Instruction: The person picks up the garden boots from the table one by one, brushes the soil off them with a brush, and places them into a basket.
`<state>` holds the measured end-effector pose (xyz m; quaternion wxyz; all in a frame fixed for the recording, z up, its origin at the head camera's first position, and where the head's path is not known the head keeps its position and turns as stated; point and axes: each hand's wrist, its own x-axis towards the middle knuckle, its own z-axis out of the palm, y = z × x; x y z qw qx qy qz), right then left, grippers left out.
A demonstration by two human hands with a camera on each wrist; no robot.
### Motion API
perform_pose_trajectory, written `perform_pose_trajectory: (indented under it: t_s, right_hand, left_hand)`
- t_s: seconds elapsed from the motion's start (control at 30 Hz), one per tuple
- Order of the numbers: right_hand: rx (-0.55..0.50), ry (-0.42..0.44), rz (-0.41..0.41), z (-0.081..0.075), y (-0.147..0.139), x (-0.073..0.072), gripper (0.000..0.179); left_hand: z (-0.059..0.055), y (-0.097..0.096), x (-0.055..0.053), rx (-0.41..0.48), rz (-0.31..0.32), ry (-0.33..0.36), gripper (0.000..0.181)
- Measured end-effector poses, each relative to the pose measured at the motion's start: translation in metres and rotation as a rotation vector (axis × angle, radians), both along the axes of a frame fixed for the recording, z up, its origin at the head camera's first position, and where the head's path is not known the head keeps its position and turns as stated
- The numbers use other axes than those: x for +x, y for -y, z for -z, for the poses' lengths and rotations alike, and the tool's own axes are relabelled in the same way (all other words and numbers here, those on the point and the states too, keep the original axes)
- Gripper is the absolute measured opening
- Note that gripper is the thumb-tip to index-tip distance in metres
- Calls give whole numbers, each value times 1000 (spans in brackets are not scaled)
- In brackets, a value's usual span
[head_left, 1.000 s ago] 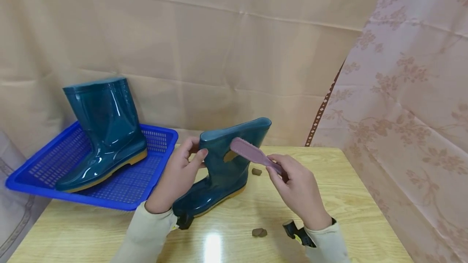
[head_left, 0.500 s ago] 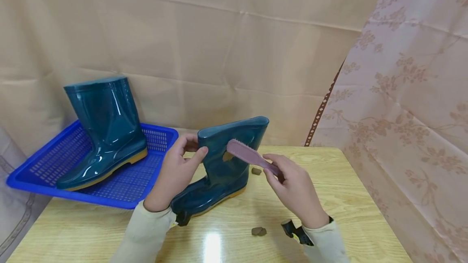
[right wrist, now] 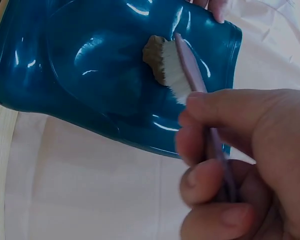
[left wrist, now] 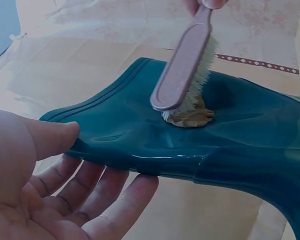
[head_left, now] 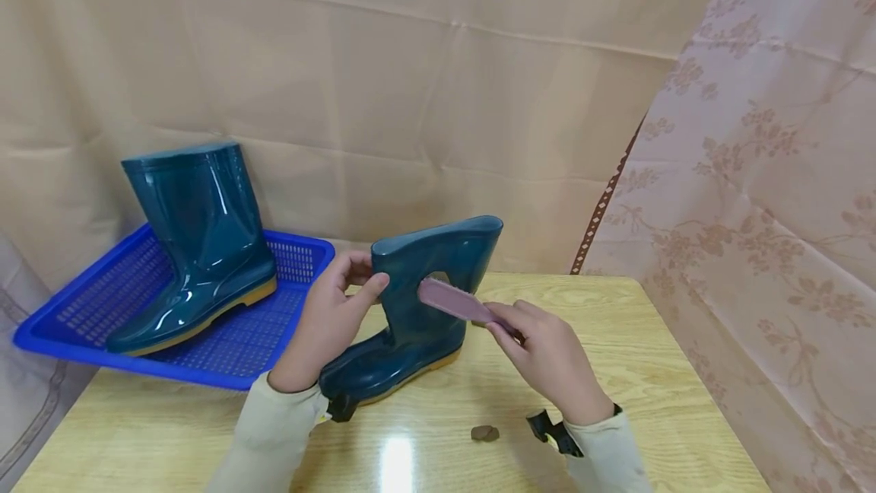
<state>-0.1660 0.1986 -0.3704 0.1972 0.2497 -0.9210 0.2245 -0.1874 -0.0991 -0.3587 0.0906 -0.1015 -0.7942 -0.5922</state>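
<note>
A dark teal rain boot stands on the table, its shaft tilted to the right. My left hand holds the shaft near the top opening, thumb on one face and fingers underneath, as the left wrist view shows. In my right hand is the handle of a mauve scrubbing brush with pale bristles. Its bristles meet a brown, mud-like patch on the side of the shaft. The right wrist view has the bristles right at the patch's edge.
At the left, a blue plastic basket carries a matching rain boot. Small brown clods lie on the wooden table near the front. A beige curtain hangs behind, a floral one to the right.
The brush and my right hand have shifted down and slightly left, from above the patch to over it. The boot has moved slightly left, still held by my left hand.
</note>
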Motion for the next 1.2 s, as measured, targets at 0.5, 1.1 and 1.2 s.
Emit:
perform_pose_trajectory:
  t_s: [0.5, 1.1, 1.2]
  right_hand:
    - [-7, 29, -115, 1, -4, 0, 21]
    - [7, 209, 30, -4, -2, 1, 20]
    - [18, 160, -35, -4, -2, 2, 20]
  left_hand:
    - [-2, -3, 1, -25, 52, 6, 24]
    - [1, -3, -1, 6, 32, -22, 25]
    - [1, -2, 1, -1, 43, -25, 25]
